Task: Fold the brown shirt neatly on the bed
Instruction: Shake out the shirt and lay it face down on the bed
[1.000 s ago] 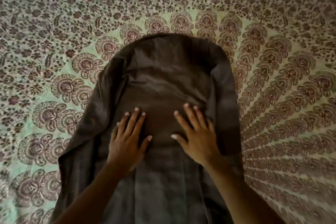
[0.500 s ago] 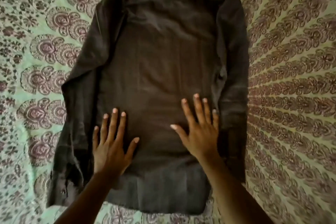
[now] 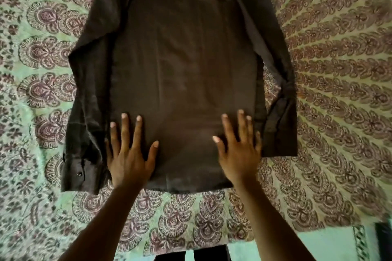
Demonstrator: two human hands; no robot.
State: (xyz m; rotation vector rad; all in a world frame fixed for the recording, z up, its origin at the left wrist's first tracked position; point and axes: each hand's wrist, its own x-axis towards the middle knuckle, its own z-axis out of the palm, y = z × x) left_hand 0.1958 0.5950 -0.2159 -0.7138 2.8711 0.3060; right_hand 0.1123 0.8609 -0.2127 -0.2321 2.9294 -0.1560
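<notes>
The brown shirt (image 3: 182, 65) lies flat on the bed, its body running away from me and its top cut off by the upper frame edge. Both long sleeves lie down along its sides, the left cuff (image 3: 80, 167) and the right cuff (image 3: 280, 142) near the hem. My left hand (image 3: 128, 154) presses flat on the lower left of the shirt body with fingers spread. My right hand (image 3: 239, 148) lies flat on the lower right, fingers straight. The hem sits just below my palms.
The bed carries a patterned sheet (image 3: 339, 70) in pale green and maroon with paisley motifs. Its near edge (image 3: 212, 246) runs across the bottom of the view. A dark object (image 3: 384, 237) shows at the lower right corner.
Both hands have slid down the shirt from its middle to near the hem, staying flat. The view has tilted down, so the hem and the bed's near edge now show.
</notes>
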